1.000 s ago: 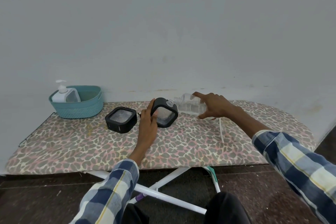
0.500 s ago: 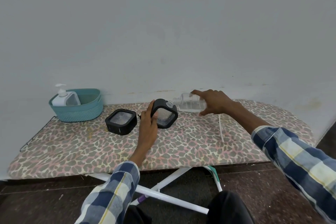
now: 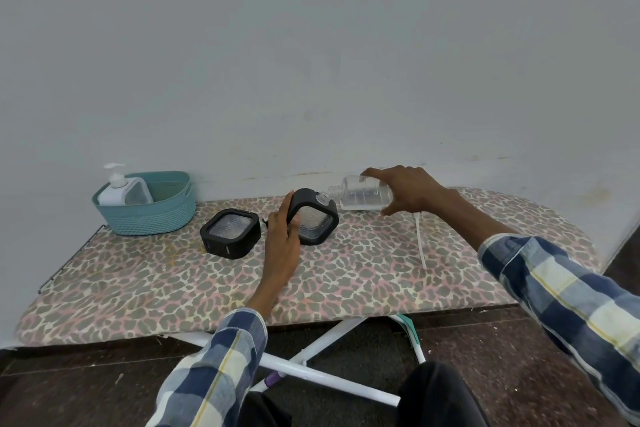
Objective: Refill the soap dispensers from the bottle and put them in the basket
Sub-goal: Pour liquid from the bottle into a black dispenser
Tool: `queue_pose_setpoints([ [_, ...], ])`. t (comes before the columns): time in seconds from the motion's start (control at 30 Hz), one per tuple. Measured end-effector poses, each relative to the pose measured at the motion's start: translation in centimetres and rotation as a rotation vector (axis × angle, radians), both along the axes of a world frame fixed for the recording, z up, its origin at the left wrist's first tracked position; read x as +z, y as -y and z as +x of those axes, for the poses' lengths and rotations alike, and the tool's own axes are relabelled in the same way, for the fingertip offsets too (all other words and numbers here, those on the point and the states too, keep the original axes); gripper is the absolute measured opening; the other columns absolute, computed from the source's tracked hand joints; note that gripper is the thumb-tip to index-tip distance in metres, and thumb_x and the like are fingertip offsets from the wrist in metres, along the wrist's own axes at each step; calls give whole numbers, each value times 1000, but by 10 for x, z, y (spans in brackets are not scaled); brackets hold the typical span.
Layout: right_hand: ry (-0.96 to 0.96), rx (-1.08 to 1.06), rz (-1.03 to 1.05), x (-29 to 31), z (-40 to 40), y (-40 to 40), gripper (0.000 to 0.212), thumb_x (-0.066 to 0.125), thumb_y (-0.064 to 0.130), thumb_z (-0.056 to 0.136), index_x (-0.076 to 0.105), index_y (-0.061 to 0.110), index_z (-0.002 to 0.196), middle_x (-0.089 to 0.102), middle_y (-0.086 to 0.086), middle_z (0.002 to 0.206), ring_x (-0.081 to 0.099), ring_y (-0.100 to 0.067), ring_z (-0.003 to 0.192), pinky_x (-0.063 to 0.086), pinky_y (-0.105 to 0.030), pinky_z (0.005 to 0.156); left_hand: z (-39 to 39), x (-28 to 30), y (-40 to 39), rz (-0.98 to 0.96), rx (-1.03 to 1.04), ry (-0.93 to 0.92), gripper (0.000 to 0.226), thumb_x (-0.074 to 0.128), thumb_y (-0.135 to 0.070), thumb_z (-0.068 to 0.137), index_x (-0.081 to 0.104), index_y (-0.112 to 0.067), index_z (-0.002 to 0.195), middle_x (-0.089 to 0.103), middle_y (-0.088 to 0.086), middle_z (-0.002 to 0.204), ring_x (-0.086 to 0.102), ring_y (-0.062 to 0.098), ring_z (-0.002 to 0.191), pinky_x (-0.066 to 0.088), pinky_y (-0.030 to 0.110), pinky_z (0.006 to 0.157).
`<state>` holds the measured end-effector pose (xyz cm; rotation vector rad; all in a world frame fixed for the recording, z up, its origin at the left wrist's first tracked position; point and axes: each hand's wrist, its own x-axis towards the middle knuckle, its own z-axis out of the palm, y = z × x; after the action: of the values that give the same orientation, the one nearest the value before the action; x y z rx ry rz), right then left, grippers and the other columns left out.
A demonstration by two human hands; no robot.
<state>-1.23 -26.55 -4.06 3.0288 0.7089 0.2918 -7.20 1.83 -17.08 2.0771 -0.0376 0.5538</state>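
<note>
My left hand (image 3: 282, 236) grips a black square dispenser (image 3: 315, 218) standing on edge on the board, its small neck on top. My right hand (image 3: 408, 191) holds a clear bottle (image 3: 360, 197) tipped on its side, the open mouth right beside the dispenser's neck. A second black dispenser (image 3: 230, 237) lies flat to the left. At the far left stands a teal basket (image 3: 156, 215) with a white pump dispenser (image 3: 121, 192) inside.
Everything sits on a leopard-print ironing board (image 3: 346, 274) pushed against a grey wall. A thin white tube (image 3: 420, 243) lies on the board under my right forearm. White board legs and dark floor are below.
My right hand has lifted the clear bottle off the board and tipped it leftward until its mouth meets the dispenser's neck. My left hand keeps holding the dispenser.
</note>
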Motion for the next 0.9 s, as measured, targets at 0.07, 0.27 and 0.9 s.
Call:
queue_pose_setpoints([
  [0.07, 6, 4, -3, 0, 1, 0, 93, 91, 47, 75, 38, 45, 152, 71, 0, 124, 67, -25, 101, 51, -35, 74, 0, 0, 0, -7, -6, -2, 51, 31, -56, 112, 26, -53, 162, 44, -3, 143, 51, 12, 122, 44, 34, 100],
  [0.27, 29, 25, -14, 3, 2, 1, 90, 90, 46, 76, 39, 46, 150, 71, 3, 121, 66, -22, 99, 43, -32, 70, -2, 2, 1, -6, -6, -6, 51, 31, -55, 113, 25, -53, 163, 42, -4, 146, 47, 7, 120, 40, 31, 100],
  [0.9, 58, 73, -40, 17, -2, 0, 84, 86, 47, 79, 43, 41, 151, 71, 4, 122, 66, -24, 105, 41, -33, 74, -4, 2, 0, -18, -17, -2, 51, 33, -54, 113, 25, -52, 163, 43, -4, 141, 49, 8, 118, 38, 30, 97],
])
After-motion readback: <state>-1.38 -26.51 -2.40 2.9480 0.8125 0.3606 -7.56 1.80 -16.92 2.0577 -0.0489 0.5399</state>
